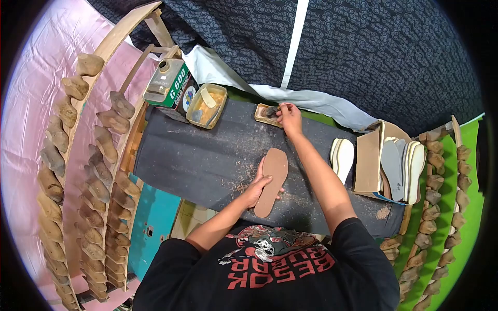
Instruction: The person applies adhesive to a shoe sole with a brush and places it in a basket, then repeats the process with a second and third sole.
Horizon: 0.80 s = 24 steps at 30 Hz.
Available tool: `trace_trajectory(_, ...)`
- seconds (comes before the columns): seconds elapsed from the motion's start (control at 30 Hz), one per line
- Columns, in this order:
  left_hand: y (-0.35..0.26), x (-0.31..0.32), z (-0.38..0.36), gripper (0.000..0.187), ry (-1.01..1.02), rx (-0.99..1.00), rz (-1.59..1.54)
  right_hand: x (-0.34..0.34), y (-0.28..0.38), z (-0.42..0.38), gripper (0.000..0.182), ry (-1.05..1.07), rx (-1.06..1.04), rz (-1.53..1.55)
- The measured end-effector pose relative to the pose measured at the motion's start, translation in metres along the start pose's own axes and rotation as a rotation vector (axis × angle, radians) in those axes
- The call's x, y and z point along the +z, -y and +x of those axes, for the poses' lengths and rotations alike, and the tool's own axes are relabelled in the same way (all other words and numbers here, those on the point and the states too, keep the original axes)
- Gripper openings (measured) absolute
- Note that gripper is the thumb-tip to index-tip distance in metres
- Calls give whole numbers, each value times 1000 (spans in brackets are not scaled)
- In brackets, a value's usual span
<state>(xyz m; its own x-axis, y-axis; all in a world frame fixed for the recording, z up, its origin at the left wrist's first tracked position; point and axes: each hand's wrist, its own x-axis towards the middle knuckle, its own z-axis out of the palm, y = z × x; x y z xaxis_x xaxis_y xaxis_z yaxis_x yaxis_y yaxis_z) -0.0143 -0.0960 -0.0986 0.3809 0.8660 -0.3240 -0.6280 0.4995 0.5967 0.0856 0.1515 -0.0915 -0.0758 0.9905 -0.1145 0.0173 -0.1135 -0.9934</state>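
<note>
A brown sole-shaped piece (272,181) is held upright in my left hand (255,191), thumb on its face and fingers behind it, over the near side of the dark table. Farther off, my right hand (289,117) reaches to a small shallow tray (263,116) near the table's far edge. Its fingers are closed over the tray's right end, beside dark small items lying in it. What they grip, if anything, is too small to make out.
A green G 600 can (174,85) and a tub with a spatula (218,111) stand at the back left. Pale soles (342,158) and a cardboard box of soles (369,163) are on the right. Wooden shoe lasts (106,142) line racks on both sides. Brown shavings litter the tabletop (176,150).
</note>
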Motion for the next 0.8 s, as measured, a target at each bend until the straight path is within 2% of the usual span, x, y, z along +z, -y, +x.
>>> trace_trajectory(0.17,-12,-7,-2,82,9,-21,30,12,-1,3,26,-8,-112,-151)
trace_trajectory(0.27,-16,-10,-1,82,37,-3,42,1,-3,3,27,-62,-234,-322)
trace_trajectory(0.33,-19,-10,-1,82,40,-2,51,-11,13,-2,26,-115,-373,-588)
trace_trajectory(0.37,-19,-10,-1,82,50,1,45,-15,23,-5,26,-118,-377,-599)
trace_trajectory(0.53,-16,-9,0,81,83,34,23,-21,49,-13,24,-43,-526,-838)
trace_trajectory(0.7,-11,-9,-3,81,89,15,-1,-7,48,-19,25,-26,-480,-922)
trace_trajectory(0.8,-9,-9,-4,81,105,19,-20,-3,48,-17,24,-41,-412,-797)
